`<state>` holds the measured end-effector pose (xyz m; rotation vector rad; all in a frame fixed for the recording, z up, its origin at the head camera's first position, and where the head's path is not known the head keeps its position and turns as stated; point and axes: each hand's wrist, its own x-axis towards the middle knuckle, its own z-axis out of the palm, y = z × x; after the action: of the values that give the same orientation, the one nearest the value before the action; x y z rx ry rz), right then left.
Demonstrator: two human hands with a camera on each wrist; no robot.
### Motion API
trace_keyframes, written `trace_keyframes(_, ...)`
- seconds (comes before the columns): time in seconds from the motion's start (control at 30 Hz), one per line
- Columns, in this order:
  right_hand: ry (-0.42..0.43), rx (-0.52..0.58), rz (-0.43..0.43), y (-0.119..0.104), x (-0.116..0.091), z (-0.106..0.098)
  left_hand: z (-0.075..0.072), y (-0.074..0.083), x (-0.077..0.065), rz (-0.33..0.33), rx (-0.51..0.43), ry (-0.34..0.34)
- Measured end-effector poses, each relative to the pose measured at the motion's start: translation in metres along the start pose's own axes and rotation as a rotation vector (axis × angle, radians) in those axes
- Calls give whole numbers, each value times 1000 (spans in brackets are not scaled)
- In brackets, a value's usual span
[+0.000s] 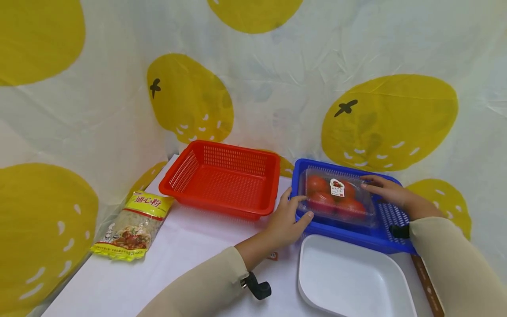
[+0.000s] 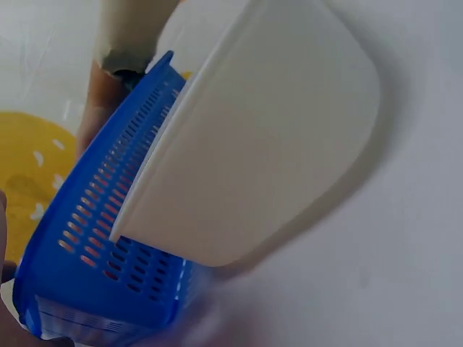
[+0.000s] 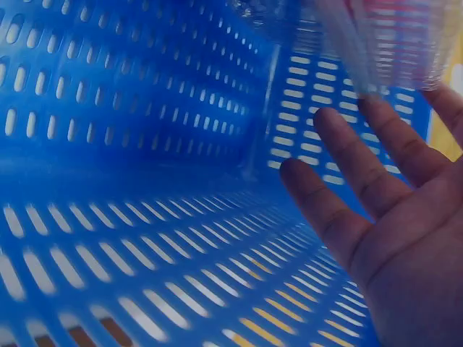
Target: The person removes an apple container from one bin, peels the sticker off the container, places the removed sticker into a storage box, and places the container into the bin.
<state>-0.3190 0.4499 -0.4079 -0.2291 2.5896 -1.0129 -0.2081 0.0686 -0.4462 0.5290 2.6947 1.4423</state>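
Note:
A clear plastic box of tomatoes [image 1: 336, 207] with a white label lies in the blue basket [image 1: 392, 240], toward its left side. At the basket's left edge is my left hand [image 1: 283, 222], its fingers spread, one reaching over the rim by the box and the thumb at the front rim. My right hand [image 1: 390, 191] reaches in from the right, fingertips at the box's right edge. The right wrist view shows that hand's fingers [image 3: 340, 202] nearly straight and apart, with the box's clear wall above them.
An empty red basket [image 1: 225, 209] stands left of the blue one. Further left lies a yellow-ended pasta bag [image 1: 132, 229]. A white tray [image 1: 352, 277] sits in front of the blue basket, and a brown strip [image 1: 428, 286] lies right of it. A patterned curtain [image 1: 277, 97] hangs behind.

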Motion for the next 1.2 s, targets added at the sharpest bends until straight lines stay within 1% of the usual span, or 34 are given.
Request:
trace_keyframes(0.07,-24,49,24,4,4,1,3,-5,1,-40,-61,11)
trace_keyframes(0.13,-60,99,49,5,5,4,5,-10,3,-57,-103,20)
trace_keyframes(0.27,-132,179,98,5,8,11,9,-19,6,-71,-160,6)
trace_keyframes(0.37,-147,218,108,7,10,15,11,-23,8,-75,-209,-14)
trace_keyframes(0.47,-169,257,100,9,13,19,12,-25,9,-79,-237,-32)
trace_keyframes(0.6,-204,334,90,13,16,22,13,-27,9,-82,-249,-44)
trace_keyframes(0.8,-226,405,74,15,13,26,16,-26,9,-62,-275,-59)
trace_keyframes(0.9,-226,451,69,14,10,27,16,-25,7,-77,-270,-67)
trace_keyframes(1.0,-192,489,60,13,9,28,15,-24,7,-80,-272,-71)
trace_keyframes(1.13,-140,522,40,11,10,25,14,-23,8,-59,-278,-66)
trace_keyframes(1.2,-121,550,31,11,11,23,14,-23,10,-64,-277,-64)
